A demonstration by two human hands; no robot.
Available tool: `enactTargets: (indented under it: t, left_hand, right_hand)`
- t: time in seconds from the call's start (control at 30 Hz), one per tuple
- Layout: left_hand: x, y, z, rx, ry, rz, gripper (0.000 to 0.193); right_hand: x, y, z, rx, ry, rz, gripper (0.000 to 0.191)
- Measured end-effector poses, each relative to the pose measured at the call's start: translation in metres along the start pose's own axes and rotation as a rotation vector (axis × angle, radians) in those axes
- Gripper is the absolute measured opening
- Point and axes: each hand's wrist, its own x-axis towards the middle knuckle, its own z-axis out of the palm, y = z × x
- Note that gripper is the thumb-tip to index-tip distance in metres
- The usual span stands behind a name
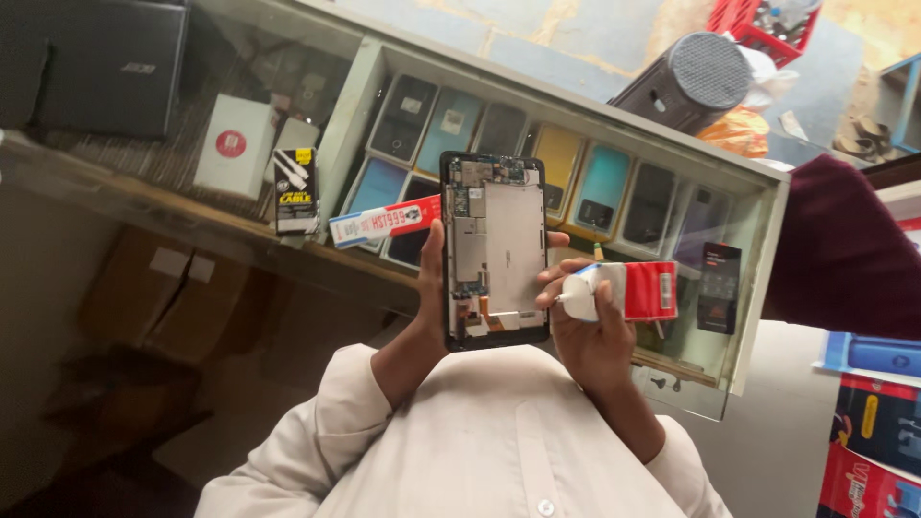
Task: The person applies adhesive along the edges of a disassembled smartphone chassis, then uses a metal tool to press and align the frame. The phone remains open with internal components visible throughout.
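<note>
Phone (496, 251), back cover off, is sitting above the glass counter (576, 125): your left hand (422, 317) is gripping its edge, your right hand (590, 331) is squeezing a glue tube (628, 291) beside it. Keep it steady, go easy on pressure.

A glass counter (576, 105) with a pale frame fills the middle, rows of phones (451, 125) laid under its top. Small boxes (233, 144) rest on the glass at the left, near a dark laptop (115, 62). Cardboard cartons (182, 293) sit in shadow beneath. Beyond lie a pale tiled floor (537, 34), a dark cylindrical speaker (691, 82) and a red crate (763, 24). Daylight is soft.
</note>
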Motion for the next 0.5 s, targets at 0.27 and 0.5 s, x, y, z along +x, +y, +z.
enactTargets:
  t: [0.27,0.5]
  left_hand:
    - [-0.012,-0.005,-0.026,0.263,0.164,-0.071,0.088]
    - [-0.012,-0.011,-0.020,0.703,0.234,-0.252,0.100]
  right_hand:
    - [0.007,-0.014,-0.017,-0.036,0.116,-0.159,0.049]
    - [0.003,-0.034,-0.009,0.115,0.149,-0.114,0.057]
